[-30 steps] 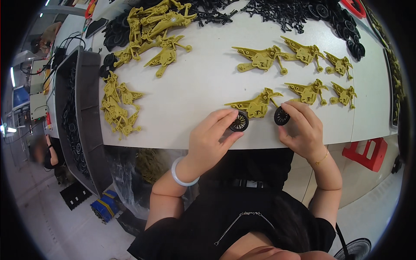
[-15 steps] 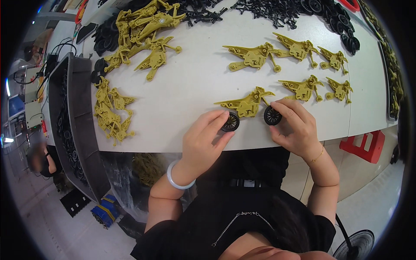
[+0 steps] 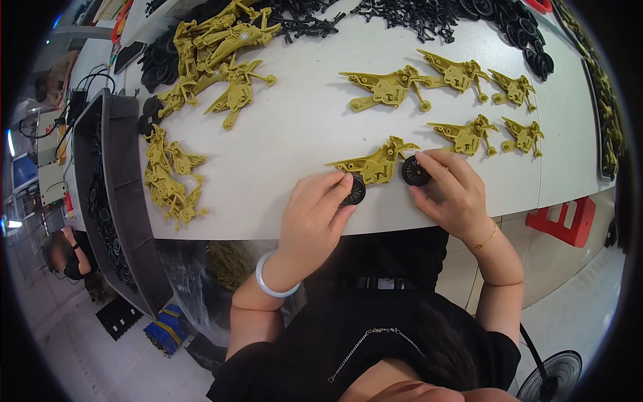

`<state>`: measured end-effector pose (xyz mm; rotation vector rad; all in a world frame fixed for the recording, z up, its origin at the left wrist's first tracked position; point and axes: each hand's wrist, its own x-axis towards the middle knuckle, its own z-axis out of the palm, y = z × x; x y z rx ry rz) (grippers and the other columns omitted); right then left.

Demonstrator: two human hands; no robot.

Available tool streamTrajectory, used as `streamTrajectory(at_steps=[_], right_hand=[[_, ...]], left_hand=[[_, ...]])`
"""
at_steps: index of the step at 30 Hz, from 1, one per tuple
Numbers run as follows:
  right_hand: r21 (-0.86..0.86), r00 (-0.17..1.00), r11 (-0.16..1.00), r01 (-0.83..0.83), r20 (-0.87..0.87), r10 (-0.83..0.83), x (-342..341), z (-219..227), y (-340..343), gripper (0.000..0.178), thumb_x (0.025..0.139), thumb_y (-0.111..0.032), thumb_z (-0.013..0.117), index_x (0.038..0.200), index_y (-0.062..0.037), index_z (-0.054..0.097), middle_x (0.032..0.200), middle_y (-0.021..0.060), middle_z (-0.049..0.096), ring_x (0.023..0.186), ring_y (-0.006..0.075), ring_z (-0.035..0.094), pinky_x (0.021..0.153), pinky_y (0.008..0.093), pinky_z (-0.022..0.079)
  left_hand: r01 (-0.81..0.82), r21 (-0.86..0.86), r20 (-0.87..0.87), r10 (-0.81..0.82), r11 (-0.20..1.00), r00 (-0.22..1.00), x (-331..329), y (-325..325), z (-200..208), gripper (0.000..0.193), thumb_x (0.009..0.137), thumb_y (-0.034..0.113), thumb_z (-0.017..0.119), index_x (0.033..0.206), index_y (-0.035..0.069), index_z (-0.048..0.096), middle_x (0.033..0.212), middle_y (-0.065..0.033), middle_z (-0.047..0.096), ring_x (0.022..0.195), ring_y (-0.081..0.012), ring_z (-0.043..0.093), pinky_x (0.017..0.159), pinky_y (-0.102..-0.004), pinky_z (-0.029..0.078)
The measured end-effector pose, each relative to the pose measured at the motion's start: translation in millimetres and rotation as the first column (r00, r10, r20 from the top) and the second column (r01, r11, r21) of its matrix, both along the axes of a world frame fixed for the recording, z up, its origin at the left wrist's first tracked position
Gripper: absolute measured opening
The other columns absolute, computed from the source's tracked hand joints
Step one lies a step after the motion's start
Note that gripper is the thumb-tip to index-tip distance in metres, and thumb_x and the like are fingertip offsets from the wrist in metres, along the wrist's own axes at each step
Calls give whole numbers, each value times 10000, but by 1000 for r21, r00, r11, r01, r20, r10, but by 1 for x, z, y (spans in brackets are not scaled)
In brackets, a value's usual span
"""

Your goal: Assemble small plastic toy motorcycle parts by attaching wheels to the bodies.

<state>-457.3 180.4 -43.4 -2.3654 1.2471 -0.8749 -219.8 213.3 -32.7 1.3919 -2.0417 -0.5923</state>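
Note:
A yellow plastic toy motorcycle body half (image 3: 375, 165) lies near the table's front edge, between my two hands. My left hand (image 3: 315, 211) is closed on a small black spoked wheel (image 3: 355, 192) at the body's left end. Pinched in my right hand (image 3: 455, 191) is a second black spoked wheel (image 3: 415, 171), held by its right edge beside the body's front fork. My fingers hide part of each wheel. Whether the wheels are fixed to the body I cannot tell.
Several more yellow body halves (image 3: 383, 88) lie in two rows beyond my hands. Yellow parts (image 3: 231, 40) are heaped at the far left, small black parts (image 3: 408, 17) and wheels (image 3: 526, 33) along the back. A grey bin (image 3: 130, 201) stands left, a red stool (image 3: 569, 221) right.
Both hands, with their wheels and the yellow body half, have shifted slightly left. The right wheel sits a little higher and its face has turned somewhat.

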Motion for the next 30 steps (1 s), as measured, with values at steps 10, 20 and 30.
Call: streamTrajectory(at_steps=[10,20,30], right_hand=[[-109,997,994,-30,-79,21,7,28,-9,513,611,-249,792,1063,-68,630,988,63,599,829,246,564,724,352,458],[-336,782,893,300,-450,-431,-119,5,-225,404,812,-46,634,1204,-86,549,1279,57,518,1153,254,504,962,352,430],[-289,878,916,279,-309,-365,-148,-23,-254,356,809,-67,647,1153,-55,557,1174,123,589,1105,311,553,930,360,446]], left_hand=[[-108,32,89,105,994,990,23,-4,5,448,669,17,751,1103,22,640,1107,-140,503,948,-247,536,818,-333,468],[-407,-280,388,491,869,780,137,-63,30,272,790,86,640,1043,-7,603,966,-180,581,920,-363,566,770,-428,465],[-537,-134,621,493,833,610,258,-166,26,289,701,153,750,984,105,717,966,-137,679,914,-307,648,824,-369,502]])
